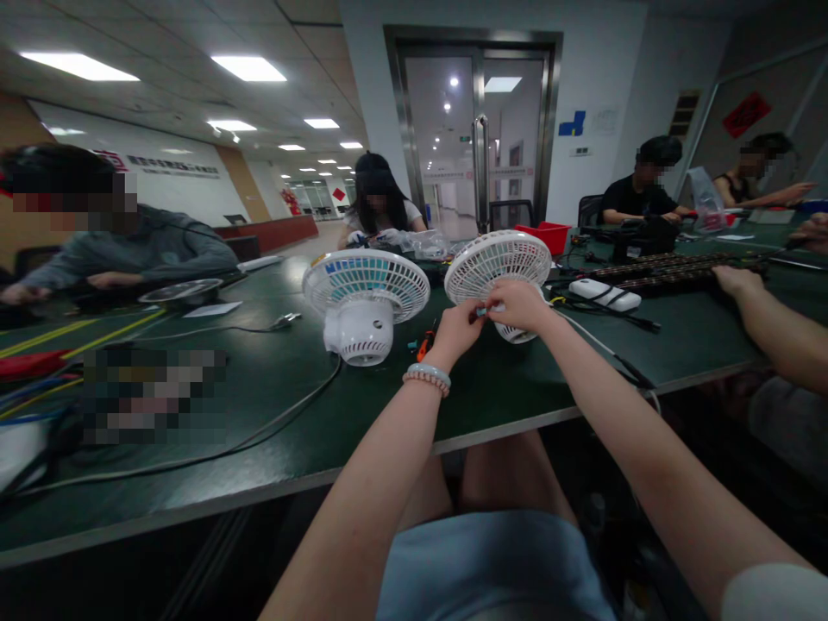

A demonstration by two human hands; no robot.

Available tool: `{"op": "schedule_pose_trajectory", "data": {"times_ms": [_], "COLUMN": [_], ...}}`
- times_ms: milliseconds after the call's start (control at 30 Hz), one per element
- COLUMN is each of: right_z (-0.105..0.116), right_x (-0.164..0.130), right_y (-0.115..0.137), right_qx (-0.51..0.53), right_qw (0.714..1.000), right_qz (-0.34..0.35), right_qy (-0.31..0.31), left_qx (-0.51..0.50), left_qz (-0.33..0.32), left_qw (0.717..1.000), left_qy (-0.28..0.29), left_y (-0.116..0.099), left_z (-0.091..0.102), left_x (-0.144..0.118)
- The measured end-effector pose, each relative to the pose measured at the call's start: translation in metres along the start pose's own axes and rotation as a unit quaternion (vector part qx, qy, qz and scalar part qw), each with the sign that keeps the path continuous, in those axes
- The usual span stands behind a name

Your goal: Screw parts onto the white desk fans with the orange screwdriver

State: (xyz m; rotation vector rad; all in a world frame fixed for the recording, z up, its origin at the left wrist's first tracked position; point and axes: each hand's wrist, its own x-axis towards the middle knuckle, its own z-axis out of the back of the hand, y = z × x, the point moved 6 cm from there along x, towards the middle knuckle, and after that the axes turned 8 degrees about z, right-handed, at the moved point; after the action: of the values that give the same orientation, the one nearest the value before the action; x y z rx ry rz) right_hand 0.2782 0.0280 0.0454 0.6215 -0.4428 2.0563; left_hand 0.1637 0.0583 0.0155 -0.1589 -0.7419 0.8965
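1. White plastic is what both hands meet: the right fan [498, 269] stands on the dark green desk [272, 405], just beyond the fingers, its round grille tilted up and facing the far side.
2. Left hand [458, 330] and right hand [517, 304] are pressed close together at the lower rim of this fan, and they pinch a small pale blue part [482, 310] between the fingertips.
3. Right hand is a little nearer to the grille; the left one comes from below, with a bead bracelet [427, 377] on the wrist.
4. A second fan [364, 302] stands to the left, apart from the hands.
5. Small orange tool [424, 345] lies on the desk between the two fans, near the left wrist.
6. Another person's arm [763, 319] rests at the right.
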Motion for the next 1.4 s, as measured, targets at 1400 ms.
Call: {"op": "schedule_pose_trajectory", "data": {"times_ms": [1400], "right_z": [0.0], "right_x": [-0.0002], "right_y": [-0.0073], "right_qx": [0.062], "right_qw": [0.998], "right_qz": [-0.01], "right_qy": [-0.015], "left_qx": [-0.014], "left_qz": [-0.016], "left_qw": [1.0], "left_qy": [-0.015], "left_y": [-0.0073], "left_z": [0.0071], "left_x": [-0.0024]}}
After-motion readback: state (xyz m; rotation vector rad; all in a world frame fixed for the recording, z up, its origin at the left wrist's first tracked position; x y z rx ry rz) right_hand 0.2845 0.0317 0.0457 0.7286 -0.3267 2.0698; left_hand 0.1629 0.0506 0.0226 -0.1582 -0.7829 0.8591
